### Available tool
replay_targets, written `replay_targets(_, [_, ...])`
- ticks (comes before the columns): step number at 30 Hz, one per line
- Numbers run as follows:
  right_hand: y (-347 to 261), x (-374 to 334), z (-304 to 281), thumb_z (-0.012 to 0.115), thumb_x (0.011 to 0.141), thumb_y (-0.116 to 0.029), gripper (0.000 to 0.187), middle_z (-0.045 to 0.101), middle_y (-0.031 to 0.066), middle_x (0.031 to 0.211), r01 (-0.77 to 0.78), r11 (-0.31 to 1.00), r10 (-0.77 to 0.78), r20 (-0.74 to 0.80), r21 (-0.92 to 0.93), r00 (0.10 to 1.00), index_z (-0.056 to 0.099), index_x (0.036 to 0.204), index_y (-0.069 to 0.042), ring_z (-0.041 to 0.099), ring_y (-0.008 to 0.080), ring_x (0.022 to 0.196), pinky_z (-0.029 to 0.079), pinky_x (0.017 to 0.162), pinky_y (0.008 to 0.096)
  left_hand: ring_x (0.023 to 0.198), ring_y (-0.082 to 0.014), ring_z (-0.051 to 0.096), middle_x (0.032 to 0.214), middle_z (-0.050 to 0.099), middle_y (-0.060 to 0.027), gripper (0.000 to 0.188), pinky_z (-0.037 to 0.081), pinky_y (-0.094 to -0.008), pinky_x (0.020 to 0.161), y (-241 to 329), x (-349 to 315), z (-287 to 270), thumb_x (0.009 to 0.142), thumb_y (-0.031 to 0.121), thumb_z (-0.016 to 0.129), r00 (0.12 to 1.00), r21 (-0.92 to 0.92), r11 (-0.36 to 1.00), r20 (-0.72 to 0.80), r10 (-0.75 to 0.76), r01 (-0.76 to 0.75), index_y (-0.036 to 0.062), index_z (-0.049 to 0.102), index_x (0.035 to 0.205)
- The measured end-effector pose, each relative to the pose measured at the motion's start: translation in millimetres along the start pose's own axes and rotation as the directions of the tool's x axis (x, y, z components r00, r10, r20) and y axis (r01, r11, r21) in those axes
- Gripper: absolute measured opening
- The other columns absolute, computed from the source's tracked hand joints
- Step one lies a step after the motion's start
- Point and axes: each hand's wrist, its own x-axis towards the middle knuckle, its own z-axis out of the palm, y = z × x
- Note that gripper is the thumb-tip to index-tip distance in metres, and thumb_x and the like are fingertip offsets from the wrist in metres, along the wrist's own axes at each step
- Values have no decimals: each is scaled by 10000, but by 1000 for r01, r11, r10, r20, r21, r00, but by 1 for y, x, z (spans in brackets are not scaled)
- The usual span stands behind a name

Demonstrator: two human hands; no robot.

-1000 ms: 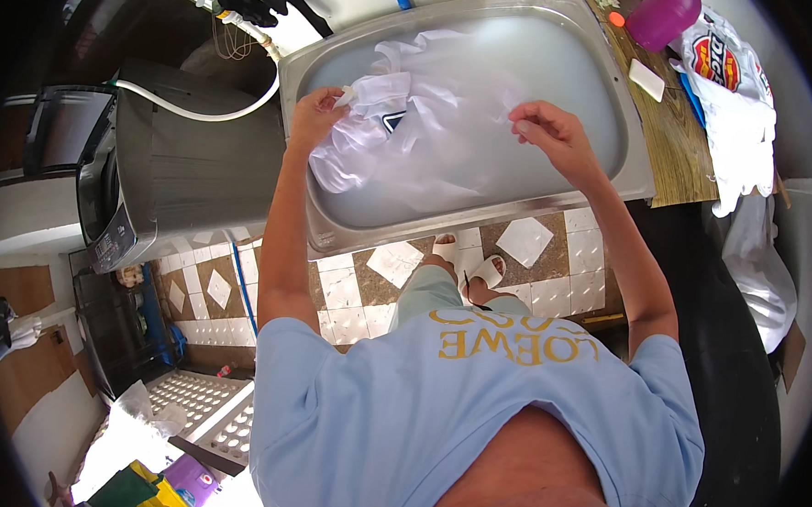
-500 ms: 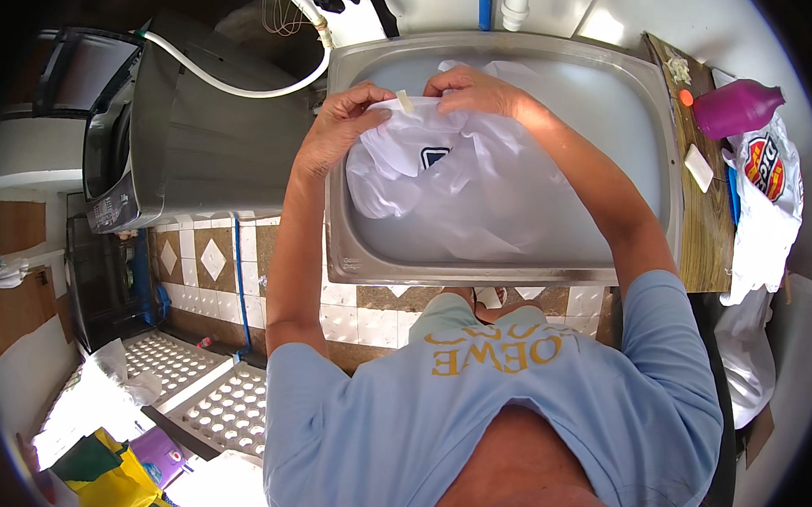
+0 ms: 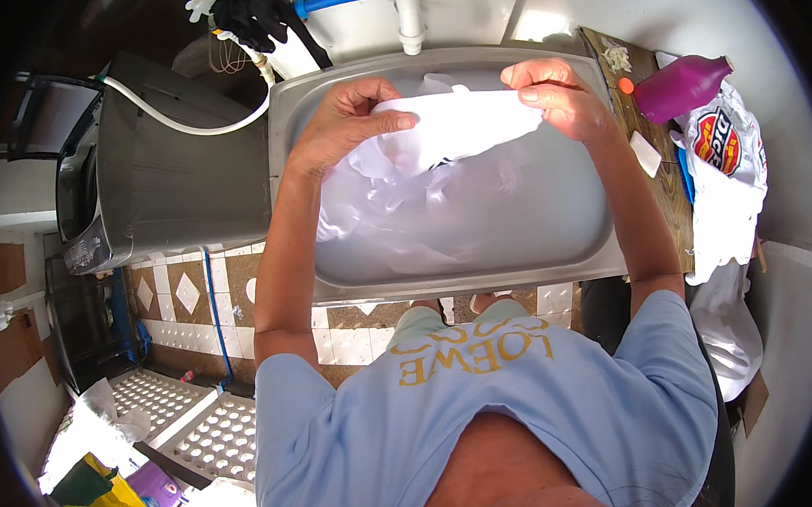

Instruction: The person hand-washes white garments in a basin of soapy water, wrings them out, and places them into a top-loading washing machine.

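A white garment (image 3: 472, 128) with a small dark patch is stretched between my hands over a metal sink (image 3: 459, 291). My left hand (image 3: 353, 122) pinches one end of its upper edge between thumb and fingers. At the other end, my right hand (image 3: 565, 101) grips the corner of that edge. Lower folds of the cloth hang into the cloudy water (image 3: 537, 205) and partly lie under its surface.
Right of the sink, a wooden board (image 3: 620, 104) carries a purple bottle (image 3: 681, 89), an orange cap (image 3: 626, 85) and a white block (image 3: 644, 154). A printed white cloth (image 3: 727, 169) hangs beyond. Left stands a dark grey washing machine (image 3: 182, 150) with a white hose (image 3: 192, 130).
My right hand has moved right, away from the left, pulling the garment's edge taut between them. The cloth is lifted higher, and the whole view has shifted.
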Motion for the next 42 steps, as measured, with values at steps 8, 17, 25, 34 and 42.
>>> replay_targets(8, [66, -69, -30, 569, 789, -66, 116, 412, -59, 700, 117, 940, -34, -253, 320, 967, 525, 683, -51, 368, 53, 667, 301, 616, 214, 739, -64, 552, 764, 585, 35, 140, 447, -231, 714, -17, 38, 63, 740, 62, 761, 998, -89, 995, 63, -28, 34, 67, 631, 791])
replay_targets(17, [122, -79, -35, 646, 850, -236, 187, 509, -51, 687, -157, 984, 177, -343, 86, 923, 626, 811, -55, 440, 38, 676, 332, 576, 218, 737, -81, 562, 828, 656, -18, 116, 456, -238, 700, -72, 52, 111, 813, 126, 697, 969, -49, 973, -100, -228, 224, 14, 664, 817])
replay_targets(25, [132, -62, -15, 640, 868, -175, 222, 614, 3, 943, -34, 999, 14, -402, -42, 916, 629, 1039, -33, 560, 94, 893, 446, 832, 254, 838, -143, 585, 1021, 660, -120, 53, 483, -285, 759, -93, 54, 124, 825, 44, 544, 973, -477, 868, -93, -209, 141, 50, 561, 776])
replay_targets(34, [127, -59, -17, 665, 832, -94, 128, 611, 22, 928, 104, 988, -144, -414, -118, 899, 646, 938, -25, 577, 106, 880, 465, 809, 256, 793, -129, 564, 1028, 657, -129, 69, 475, -275, 744, -92, 53, 127, 815, 41, 532, 968, -509, 847, -94, -232, 154, 59, 533, 748])
replay_targets(42, [115, -61, -19, 654, 837, -91, 65, 569, -13, 916, 114, 993, -120, -493, -44, 862, 630, 853, -32, 527, 79, 843, 445, 738, 236, 819, -151, 549, 1063, 638, -155, 41, 457, -293, 767, -94, 56, 128, 790, 69, 519, 964, -496, 853, -103, -244, 162, 44, 519, 758])
